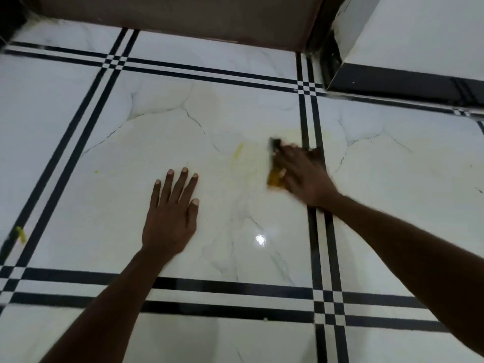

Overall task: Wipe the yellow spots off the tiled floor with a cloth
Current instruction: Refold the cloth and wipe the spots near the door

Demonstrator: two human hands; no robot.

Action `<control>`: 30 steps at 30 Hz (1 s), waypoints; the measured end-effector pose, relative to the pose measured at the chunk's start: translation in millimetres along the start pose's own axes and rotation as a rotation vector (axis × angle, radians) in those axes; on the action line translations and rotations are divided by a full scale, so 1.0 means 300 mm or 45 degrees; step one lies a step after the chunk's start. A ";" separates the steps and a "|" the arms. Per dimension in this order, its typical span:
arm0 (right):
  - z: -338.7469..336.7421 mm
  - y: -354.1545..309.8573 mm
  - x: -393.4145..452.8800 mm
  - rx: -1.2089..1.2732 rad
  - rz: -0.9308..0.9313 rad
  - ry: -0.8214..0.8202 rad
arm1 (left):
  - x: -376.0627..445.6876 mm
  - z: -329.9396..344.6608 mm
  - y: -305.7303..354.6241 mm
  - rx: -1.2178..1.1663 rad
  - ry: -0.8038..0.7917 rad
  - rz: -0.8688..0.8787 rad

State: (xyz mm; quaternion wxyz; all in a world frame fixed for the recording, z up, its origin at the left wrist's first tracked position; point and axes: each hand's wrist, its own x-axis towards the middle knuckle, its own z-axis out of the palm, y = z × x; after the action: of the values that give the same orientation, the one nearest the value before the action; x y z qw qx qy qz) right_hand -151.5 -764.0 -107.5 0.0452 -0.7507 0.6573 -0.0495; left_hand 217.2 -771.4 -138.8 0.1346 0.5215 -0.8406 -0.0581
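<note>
My right hand point(303, 174) presses a dark, yellow-stained cloth point(276, 176) flat on the white marble-look tiled floor point(183, 132), beside a double black stripe; hand and cloth are blurred. Just left of the cloth a yellow streak point(238, 150) and a faint yellow smear point(246, 169) mark the tile. A small yellow spot point(96, 171) lies further left, and a larger yellow blob point(21, 234) sits on the stripes at the far left edge. My left hand point(171, 213) rests flat on the tile, fingers spread, holding nothing.
Double black stripes point(311, 127) border each tile. A brown panel point(183, 17) rises along the far edge of the floor. At the upper right a white tiled step or wall with a black base point(406, 82) juts in. A light glare point(260, 240) shines near my arms.
</note>
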 end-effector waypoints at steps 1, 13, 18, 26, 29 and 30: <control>-0.004 0.036 0.072 0.021 0.239 0.025 | -0.001 0.004 0.000 -0.002 0.010 -0.003; 0.043 -0.315 -0.086 -0.073 -0.677 -0.171 | -0.036 -0.080 -0.100 -0.228 0.187 -0.239; 0.014 -0.145 0.135 0.020 0.353 -0.024 | -0.198 -0.143 -0.283 0.027 0.040 -0.365; 0.122 -0.885 -0.016 -0.023 -0.438 -0.059 | -0.222 -0.139 -0.299 -0.159 0.087 -0.395; 0.114 -0.769 -0.236 -0.029 -0.713 -0.091 | -0.259 -0.144 -0.294 -0.114 0.071 -0.327; 0.108 -0.683 -0.238 -0.054 -0.689 -0.066 | -0.268 -0.142 -0.294 -0.101 0.071 -0.313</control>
State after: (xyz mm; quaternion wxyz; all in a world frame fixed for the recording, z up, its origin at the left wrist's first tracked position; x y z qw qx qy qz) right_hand 44.7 -666.2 -113.6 0.0313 -0.9008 0.4322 -0.0266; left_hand 339.2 -737.5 -132.5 0.1702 0.6164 -0.7632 -0.0928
